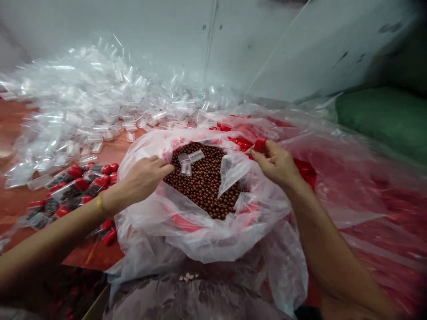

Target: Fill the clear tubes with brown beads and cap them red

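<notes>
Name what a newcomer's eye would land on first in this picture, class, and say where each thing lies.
First, the brown beads heaped in an open clear bag at centre, with the left hand at its rim. The right hand pinches a red cap just beyond. Clear tubes sprawl at far left, capped filled ones nearer.

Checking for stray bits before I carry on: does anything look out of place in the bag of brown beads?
Yes. Two or three empty clear tubes lie loose on the brown beads in the open plastic bag, between the left hand and right hand. Nothing looks spilled.
</notes>
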Tool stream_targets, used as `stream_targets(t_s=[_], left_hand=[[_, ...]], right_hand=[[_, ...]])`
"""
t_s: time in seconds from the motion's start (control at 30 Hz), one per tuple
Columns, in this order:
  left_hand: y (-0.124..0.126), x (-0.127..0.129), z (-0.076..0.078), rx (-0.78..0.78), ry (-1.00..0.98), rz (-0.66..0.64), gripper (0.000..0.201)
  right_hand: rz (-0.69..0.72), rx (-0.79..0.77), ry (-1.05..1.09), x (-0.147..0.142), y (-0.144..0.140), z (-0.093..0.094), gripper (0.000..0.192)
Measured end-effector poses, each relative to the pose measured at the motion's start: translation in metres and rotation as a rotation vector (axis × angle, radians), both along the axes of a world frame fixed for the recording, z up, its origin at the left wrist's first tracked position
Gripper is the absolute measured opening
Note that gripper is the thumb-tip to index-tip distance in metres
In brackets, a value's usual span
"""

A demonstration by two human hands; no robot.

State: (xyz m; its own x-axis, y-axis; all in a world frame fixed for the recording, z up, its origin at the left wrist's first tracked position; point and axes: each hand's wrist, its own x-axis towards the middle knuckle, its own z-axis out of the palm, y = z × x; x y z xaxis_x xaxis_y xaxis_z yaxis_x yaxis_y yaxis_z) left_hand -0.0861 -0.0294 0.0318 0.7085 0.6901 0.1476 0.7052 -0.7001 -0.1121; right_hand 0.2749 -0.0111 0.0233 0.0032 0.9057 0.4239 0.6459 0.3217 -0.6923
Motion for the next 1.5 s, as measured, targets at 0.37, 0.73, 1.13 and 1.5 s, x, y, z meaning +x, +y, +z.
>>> stream_targets(t_s=[0.37, 0.73, 1.13, 1.5], left_hand=[[0.081, 0.056, -0.023, -0.031, 0.062, -0.041, 0.024], [0.010, 0.076, -0.019, -0.347, 0.329, -0.097, 0.023], [0.037, 0.103, -0.048, -0.860, -0.533, 0.029, 0.017], [0.013, 0.073, -0.040, -1.537, -1.292, -0.043, 0.041]], right_hand=[[0.271, -0.251, 0.094, -0.084, -0.032, -0.048, 0.013], [0.132, -0.236, 0.493, -0.077, -0.033, -0.042, 0.012], [0.046, -0.244, 0.621, -0.072, -0.033, -0.039, 0.016], [0.044, -0.298, 0.641, -0.070, -0.032, -0.044, 0.018]])
